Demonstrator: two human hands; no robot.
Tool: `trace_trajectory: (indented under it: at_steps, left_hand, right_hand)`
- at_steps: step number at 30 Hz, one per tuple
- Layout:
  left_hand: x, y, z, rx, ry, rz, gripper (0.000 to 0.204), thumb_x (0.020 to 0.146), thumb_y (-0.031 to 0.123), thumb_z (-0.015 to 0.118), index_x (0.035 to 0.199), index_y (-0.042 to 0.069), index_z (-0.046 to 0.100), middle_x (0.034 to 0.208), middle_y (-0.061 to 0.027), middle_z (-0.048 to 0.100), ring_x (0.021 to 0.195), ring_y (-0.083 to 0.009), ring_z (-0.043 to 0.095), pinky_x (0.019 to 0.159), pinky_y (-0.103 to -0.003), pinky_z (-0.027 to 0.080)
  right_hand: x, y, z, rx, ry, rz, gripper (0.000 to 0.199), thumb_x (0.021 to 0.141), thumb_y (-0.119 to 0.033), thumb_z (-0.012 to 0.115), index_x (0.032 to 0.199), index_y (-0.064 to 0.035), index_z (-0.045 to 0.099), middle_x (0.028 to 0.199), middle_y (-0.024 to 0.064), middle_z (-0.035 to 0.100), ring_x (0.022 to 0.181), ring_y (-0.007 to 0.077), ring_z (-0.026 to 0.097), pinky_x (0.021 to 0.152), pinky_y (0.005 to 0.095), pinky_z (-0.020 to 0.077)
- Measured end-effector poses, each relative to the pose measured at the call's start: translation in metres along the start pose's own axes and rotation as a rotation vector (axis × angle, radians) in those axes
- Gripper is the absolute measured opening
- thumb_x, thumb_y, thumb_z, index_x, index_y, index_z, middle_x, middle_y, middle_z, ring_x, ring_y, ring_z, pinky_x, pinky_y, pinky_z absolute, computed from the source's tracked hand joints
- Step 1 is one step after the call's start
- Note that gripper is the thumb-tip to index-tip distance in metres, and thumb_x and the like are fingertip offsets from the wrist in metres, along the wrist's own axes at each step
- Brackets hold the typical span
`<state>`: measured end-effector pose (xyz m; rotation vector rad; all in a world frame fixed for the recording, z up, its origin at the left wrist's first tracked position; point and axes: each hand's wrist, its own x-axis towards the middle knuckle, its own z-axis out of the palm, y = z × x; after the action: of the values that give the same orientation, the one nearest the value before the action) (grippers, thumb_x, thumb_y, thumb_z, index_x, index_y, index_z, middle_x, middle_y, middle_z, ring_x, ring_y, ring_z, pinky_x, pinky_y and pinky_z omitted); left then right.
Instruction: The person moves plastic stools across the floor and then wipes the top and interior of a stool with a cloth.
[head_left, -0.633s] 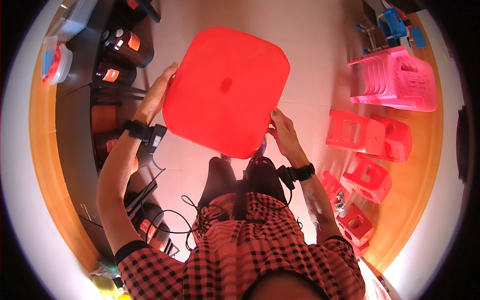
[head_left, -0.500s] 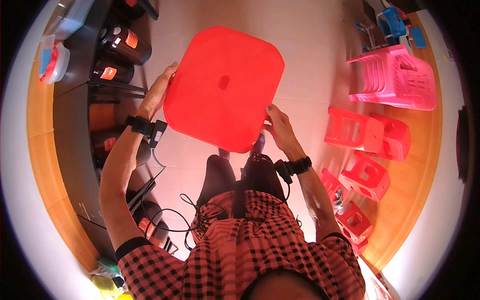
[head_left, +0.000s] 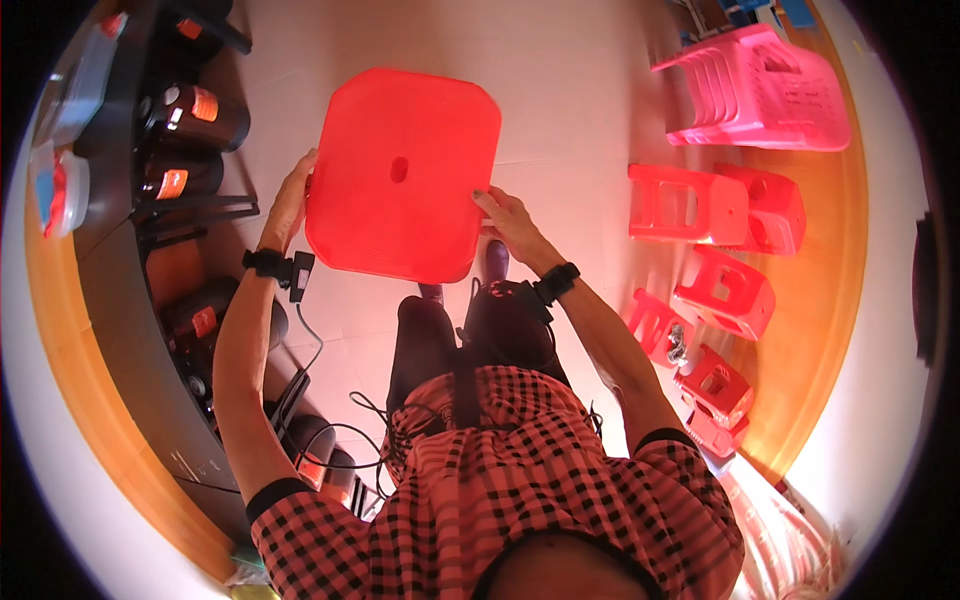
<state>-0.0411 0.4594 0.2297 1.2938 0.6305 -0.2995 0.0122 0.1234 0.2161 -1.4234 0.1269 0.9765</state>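
A red plastic stool [head_left: 405, 225] is held up in front of me, its rounded square seat facing me and a small oval hole near the middle. Its legs are hidden under the seat. My left hand [head_left: 288, 207] grips the left edge, its fingers partly out of sight behind the rim. On the right edge, toward the near corner, my right hand [head_left: 513, 224] holds on with the thumb on top. Each wrist wears a black strap with a small device.
Along the right wall stand a stack of pink stools [head_left: 765, 95] and several red stools [head_left: 690, 207]. To the left, a dark rack [head_left: 115, 180] holds several dark jars [head_left: 207, 117] with orange labels. A black cable [head_left: 345, 428] hangs by my waist.
The stool has shifted left in the view and turned so its sides sit straighter. Both hands have stayed on its edges. The surroundings have shifted too as my head moved.
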Motion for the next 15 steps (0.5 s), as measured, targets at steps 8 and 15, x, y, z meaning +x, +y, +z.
trace_trajectory:
  at_steps: [8,15]
  left_hand:
    - [-0.017,-0.002,0.006,0.062,-0.005,0.076,0.056,0.089,0.044,0.041,0.125,0.001,0.043,0.124,-0.0105,0.048,0.113,-0.017,0.045,0.099,-0.03,0.032]
    - [-0.029,-0.001,0.011,0.447,0.082,0.222,0.046,0.088,0.039,0.046,0.116,0.002,0.048,0.11,-0.0078,0.053,0.099,-0.0163,0.049,0.086,-0.028,0.037]
  right_hand:
    - [0.005,0.026,0.012,-0.146,0.142,-0.033,0.051,0.082,-0.041,0.056,0.114,-0.0016,0.052,0.11,0.0112,0.055,0.096,0.0204,0.055,0.079,0.0324,0.0447]
    - [-0.006,0.05,0.016,-0.351,0.295,-0.246,0.039,0.084,-0.025,0.059,0.114,-0.0007,0.052,0.108,0.0091,0.051,0.091,0.0157,0.057,0.062,0.0252,0.0518]
